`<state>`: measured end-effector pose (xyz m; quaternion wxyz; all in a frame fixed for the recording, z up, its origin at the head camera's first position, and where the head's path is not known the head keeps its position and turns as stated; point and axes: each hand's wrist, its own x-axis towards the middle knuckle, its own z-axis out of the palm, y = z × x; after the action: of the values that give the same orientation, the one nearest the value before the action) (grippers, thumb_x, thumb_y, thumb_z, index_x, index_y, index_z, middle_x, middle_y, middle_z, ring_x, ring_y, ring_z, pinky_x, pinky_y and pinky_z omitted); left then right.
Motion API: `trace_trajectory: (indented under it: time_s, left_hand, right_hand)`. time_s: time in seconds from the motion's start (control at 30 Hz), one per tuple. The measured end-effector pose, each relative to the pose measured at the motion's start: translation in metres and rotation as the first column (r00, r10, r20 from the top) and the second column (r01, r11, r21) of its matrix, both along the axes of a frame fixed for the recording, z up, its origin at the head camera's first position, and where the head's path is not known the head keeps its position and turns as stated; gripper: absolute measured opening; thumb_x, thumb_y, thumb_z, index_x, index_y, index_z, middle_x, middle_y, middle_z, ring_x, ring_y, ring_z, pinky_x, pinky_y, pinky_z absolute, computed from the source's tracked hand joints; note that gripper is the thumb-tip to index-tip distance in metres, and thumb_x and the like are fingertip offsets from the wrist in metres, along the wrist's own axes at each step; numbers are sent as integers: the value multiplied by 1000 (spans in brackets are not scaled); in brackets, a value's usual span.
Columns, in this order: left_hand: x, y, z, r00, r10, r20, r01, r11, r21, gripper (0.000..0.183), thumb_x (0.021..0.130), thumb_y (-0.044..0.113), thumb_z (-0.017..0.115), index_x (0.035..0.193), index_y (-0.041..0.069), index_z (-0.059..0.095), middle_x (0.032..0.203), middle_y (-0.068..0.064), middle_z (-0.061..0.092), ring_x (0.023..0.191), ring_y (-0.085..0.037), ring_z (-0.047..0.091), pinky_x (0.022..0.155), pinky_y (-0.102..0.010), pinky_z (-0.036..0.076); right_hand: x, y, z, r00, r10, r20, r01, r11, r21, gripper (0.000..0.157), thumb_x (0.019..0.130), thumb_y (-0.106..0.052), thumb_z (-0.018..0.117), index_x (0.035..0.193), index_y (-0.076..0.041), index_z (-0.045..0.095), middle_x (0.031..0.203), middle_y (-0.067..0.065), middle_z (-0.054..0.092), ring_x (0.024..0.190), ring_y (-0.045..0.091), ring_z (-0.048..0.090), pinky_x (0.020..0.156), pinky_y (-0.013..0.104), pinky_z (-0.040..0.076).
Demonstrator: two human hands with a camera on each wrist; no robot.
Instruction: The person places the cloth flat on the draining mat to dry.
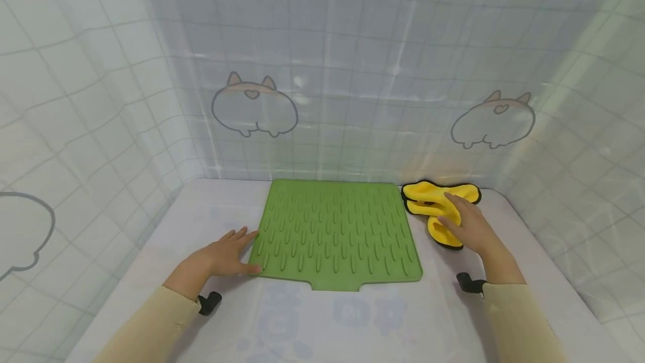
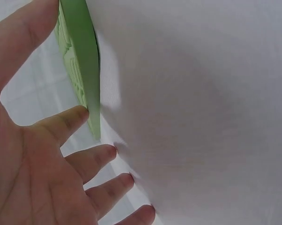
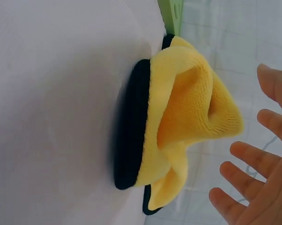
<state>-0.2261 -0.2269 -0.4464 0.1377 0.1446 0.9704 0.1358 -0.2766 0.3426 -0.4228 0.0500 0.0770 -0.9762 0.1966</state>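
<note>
A green ridged mat (image 1: 335,234) lies flat on the white surface, its short tab towards the person. At its left edge, my left hand (image 1: 227,254) has thumb and index finger touching the rim, fingers spread; the left wrist view shows the other fingertips (image 2: 124,180) down on the white surface. To the right of the mat, a crumpled yellow cloth (image 1: 438,209) with black edging lies in folds. Over that cloth hovers my right hand (image 1: 471,226), fingers spread, and in the right wrist view a gap separates its fingertips from the yellow folds (image 3: 192,108).
Behind the mat rises a pale checked back wall (image 1: 353,99) with cartoon animal drawings. Checked side walls stand at the left (image 1: 85,99) and right (image 1: 594,184). Black wrist mounts (image 1: 209,302) show at both sleeve cuffs. The white surface (image 1: 292,329) carries faint prints at the front.
</note>
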Motion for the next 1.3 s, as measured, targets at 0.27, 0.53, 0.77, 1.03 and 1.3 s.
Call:
trace_trajectory:
  time_s: [0.27, 0.53, 0.77, 1.03, 1.3]
  left_hand:
    - [1, -2, 3, 1000, -13, 5, 13, 999, 37, 98, 71, 62, 66, 145, 11, 28, 147, -25, 21, 132, -50, 16, 97, -68, 22]
    - [0, -2, 2, 1000, -19, 6, 18, 999, 41, 99, 70, 64, 65, 146, 12, 27, 148, -25, 20, 132, -51, 15, 98, -68, 21]
    - [0, -2, 0, 1000, -5, 25, 5, 999, 33, 101, 69, 66, 65, 146, 12, 26, 149, -24, 18, 133, -50, 13, 98, -68, 19]
    - [0, -4, -3, 1000, -3, 29, 2, 1000, 30, 101, 68, 66, 65, 146, 15, 26, 149, -22, 18, 134, -48, 12, 99, -68, 19]
    - [-1, -5, -4, 1000, -2, 20, 2, 1000, 24, 102, 68, 67, 65, 146, 15, 26, 149, -22, 19, 133, -48, 13, 98, -68, 20]
  right_hand:
    - [-8, 2, -6, 1000, -23, 11, 23, 999, -41, 75, 88, -48, 57, 147, -17, 24, 145, 27, 22, 128, 51, 20, 96, 70, 20]
    - [-15, 6, -11, 997, -45, 63, 51, 994, -99, 71, 88, -46, 58, 145, -15, 29, 141, 27, 28, 122, 47, 31, 94, 66, 28]
    - [-17, 8, -13, 998, -56, 26, 59, 991, -122, 61, 89, -42, 57, 139, -11, 39, 117, 18, 48, 102, 36, 45, 84, 54, 41]
    - [-19, 7, -15, 997, -79, -17, 76, 990, -118, 54, 90, -42, 55, 133, -10, 48, 104, 15, 51, 93, 32, 47, 78, 48, 44]
    - [-20, 3, -15, 994, -99, -39, 91, 980, -175, 50, 90, -44, 53, 126, -10, 55, 102, 13, 54, 89, 30, 48, 73, 42, 45]
